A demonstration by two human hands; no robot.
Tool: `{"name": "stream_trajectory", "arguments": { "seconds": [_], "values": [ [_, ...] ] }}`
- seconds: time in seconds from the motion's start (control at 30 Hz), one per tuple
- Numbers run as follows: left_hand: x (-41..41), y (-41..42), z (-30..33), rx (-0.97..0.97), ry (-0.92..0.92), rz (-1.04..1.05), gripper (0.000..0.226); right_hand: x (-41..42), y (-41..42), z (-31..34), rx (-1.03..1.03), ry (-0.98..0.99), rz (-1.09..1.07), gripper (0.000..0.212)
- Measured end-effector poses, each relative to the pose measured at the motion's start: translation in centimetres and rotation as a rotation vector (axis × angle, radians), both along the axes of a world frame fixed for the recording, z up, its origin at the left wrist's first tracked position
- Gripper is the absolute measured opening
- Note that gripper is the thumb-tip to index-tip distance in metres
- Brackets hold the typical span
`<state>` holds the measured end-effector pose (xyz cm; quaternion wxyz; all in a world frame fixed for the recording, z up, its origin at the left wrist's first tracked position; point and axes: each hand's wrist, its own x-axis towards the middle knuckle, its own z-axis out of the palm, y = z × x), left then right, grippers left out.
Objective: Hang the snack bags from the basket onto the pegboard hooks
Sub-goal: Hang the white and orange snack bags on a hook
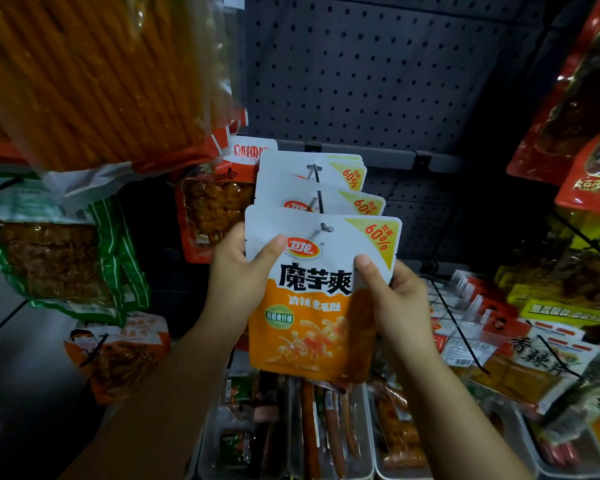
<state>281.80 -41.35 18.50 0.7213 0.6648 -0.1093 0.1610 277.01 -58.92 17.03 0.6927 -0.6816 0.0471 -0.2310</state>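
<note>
White and orange plastic fills my grip: I hold the front snack bag (321,299) by both side edges, my left hand (238,271) curled round its left edge with the thumb pressed flat near the red logo, my right hand (395,299) pinching its right edge with the thumb on the front below the yellow corner flash. The bag stands upright between my hands, and the tip of a metal hook (321,227) shows at the hole in its white top. Just behind my grip, two more stacks of the same bags (312,181) hang further back along that hook, their yellow corners stepping up and away from me. Beyond them rises the dark pegboard (378,71), with a grey rail across it. Above and left of my left hand hangs a large clear pack of orange sticks (94,74); lower on that side hangs a green-striped pack (63,258). Right of my right hand hang red packets (575,109), and lower down white-and-red packs (482,320) sit on black hooks. Below my wrists lie clear trays of sausage sticks (323,434).
</note>
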Motion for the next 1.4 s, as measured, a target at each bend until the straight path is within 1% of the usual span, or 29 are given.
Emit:
{"name": "stream_trajectory", "arguments": {
  "seconds": [0.2,0.3,0.37,0.43,0.5,0.57,0.67,0.7,0.73,0.8,0.83,0.87,0.93,1.03,1.3,1.4],
  "values": [
    [2.8,-0.3,0.3,0.098,-0.023,0.082,0.014,2.3,-1.0,-0.1,-0.125,0.041,-0.089,0.016],
    [4.4,-0.8,0.3,0.271,-0.076,0.279,0.015,3.7,-1.1,0.1,-0.193,0.033,-0.137,0.012],
    [5.1,-1.1,0.3,0.319,-0.109,0.349,0.019,4.6,-1.1,0.1,-0.274,0.020,-0.197,0.017],
    [5.6,-1.2,0.1,0.263,-0.110,0.304,0.025,5.5,-1.0,0.2,-0.314,0.019,-0.230,0.013],
    [5.8,-1.5,-0.2,0.162,-0.076,0.202,0.031,6.1,-0.8,0.1,-0.287,0.010,-0.212,0.014],
    [6.0,-1.6,-0.6,0.108,-0.062,0.132,0.044,6.5,-0.6,-0.2,-0.200,-0.007,-0.173,0.022],
    [6.2,-1.6,-1.6,0.072,-0.028,0.065,0.057,7.0,-0.8,-0.9,-0.158,-0.006,-0.155,0.037],
    [6.4,-1.5,-1.8,0.087,-0.016,0.072,0.055,7.2,-0.9,-1.0,-0.160,0.016,-0.152,0.035],
    [6.7,-1.4,-2.0,0.114,-0.006,0.088,0.049,7.4,-1.1,-1.1,-0.167,0.042,-0.143,0.030],
    [7.4,-1.4,-2.0,0.161,0.002,0.109,0.028,7.9,-1.2,-1.0,-0.177,0.072,-0.122,0.021],
    [7.7,-1.4,-1.9,0.171,0.004,0.112,0.022,8.2,-1.3,-1.0,-0.169,0.070,-0.120,0.018],
    [8.0,-1.4,-1.8,0.177,0.004,0.115,0.020,8.5,-1.3,-1.0,-0.165,0.063,-0.124,0.014],
    [8.7,-1.5,-1.7,0.188,0.003,0.119,0.020,9.2,-1.3,-0.8,-0.169,0.061,-0.138,0.009],
    [9.8,-1.7,-1.5,0.216,0.017,0.139,0.017,10.2,-1.3,-0.5,-0.139,0.101,-0.134,0.009],
    [13.1,-2.2,-0.8,0.262,0.072,0.172,0.018,13.4,-1.5,0.2,-0.205,0.182,-0.176,0.016],
    [14.0,-2.5,-0.7,0.266,0.090,0.193,0.023,14.3,-1.6,0.5,-0.235,0.187,-0.197,0.020]
  ]
}}
